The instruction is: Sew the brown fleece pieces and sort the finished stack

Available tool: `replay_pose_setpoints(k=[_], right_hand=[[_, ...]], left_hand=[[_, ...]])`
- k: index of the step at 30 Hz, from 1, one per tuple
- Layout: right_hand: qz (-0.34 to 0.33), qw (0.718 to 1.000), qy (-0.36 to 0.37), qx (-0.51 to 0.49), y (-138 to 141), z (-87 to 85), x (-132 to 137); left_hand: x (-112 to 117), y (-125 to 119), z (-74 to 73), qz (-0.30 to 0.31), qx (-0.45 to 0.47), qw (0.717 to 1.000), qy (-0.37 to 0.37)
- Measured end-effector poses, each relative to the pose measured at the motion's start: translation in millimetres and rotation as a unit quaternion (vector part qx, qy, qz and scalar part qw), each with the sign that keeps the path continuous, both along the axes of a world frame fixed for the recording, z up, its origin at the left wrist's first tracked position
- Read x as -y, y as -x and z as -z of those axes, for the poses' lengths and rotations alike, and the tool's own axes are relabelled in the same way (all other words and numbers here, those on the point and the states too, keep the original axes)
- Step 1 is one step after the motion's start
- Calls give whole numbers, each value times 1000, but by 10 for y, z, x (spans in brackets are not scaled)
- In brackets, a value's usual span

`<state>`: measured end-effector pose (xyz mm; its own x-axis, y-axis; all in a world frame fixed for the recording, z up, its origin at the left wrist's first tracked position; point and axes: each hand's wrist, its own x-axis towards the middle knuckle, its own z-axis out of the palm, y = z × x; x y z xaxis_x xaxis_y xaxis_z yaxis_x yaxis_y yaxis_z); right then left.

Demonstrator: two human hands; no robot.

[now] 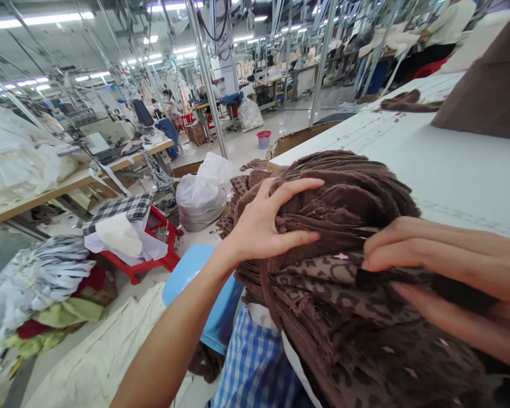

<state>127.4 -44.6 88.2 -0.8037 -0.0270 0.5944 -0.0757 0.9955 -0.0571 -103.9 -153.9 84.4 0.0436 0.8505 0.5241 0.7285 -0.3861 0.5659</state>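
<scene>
A thick pile of layered brown fabric [335,294] with a leopard-spot print fills the lower middle of the view, its folds bunched and uneven. My left hand [272,218] lies on top of the pile, fingers spread and sunk into the folds. My right hand [429,263] comes in from the right edge, pinching a dark edge of the layers [391,277] between thumb and fingers. The bottom of the pile is hidden below the frame.
A long white table [450,158] runs to the right, with a brown cloth [484,85] on it. To the left are a blue stool [195,277], a white bag [204,192], a red rack [144,255] and heaped fabrics [34,289]. Workers and tables stand farther off.
</scene>
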Motion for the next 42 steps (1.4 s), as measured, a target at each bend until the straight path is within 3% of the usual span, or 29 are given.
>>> replay_pose_setpoints(k=[3, 6, 10, 15, 19, 24, 29, 33, 35, 38, 42], right_hand=[[-85, 991, -100, 34, 113, -67, -82], [-110, 979, -158, 64, 247, -135, -84], [-113, 984, -125, 51, 412, -172, -23], [-57, 996, 35, 51, 528, -209, 33], [-9, 994, 99, 51, 557, -222, 57], [-14, 987, 145, 73, 593, -246, -7], [-77, 988, 127, 41, 428, -287, -130], [-119, 985, -67, 110, 259, -238, -181], [-113, 980, -114, 122, 260, -186, -191], [-104, 985, -97, 93, 355, -140, -193], [-92, 992, 14, 86, 476, -157, -148]], left_hand=[[-9, -8, -5, 5, 3, 1000, -7], [-15, -13, -12, 6, -3, 1000, -8], [-27, -1, -10, 11, -10, 1000, -3], [-22, 54, -39, 27, -7, 999, 25], [24, 57, -72, 67, 11, 997, 49], [35, -30, -23, 39, -73, 997, 3], [-9, -33, -8, -9, -82, 997, 9], [-5, -21, -38, -2, -59, 998, 24], [6, -25, -50, -3, -47, 998, 35], [14, -25, -63, -9, -33, 998, 58], [9, 11, -88, 8, -26, 997, 67]])
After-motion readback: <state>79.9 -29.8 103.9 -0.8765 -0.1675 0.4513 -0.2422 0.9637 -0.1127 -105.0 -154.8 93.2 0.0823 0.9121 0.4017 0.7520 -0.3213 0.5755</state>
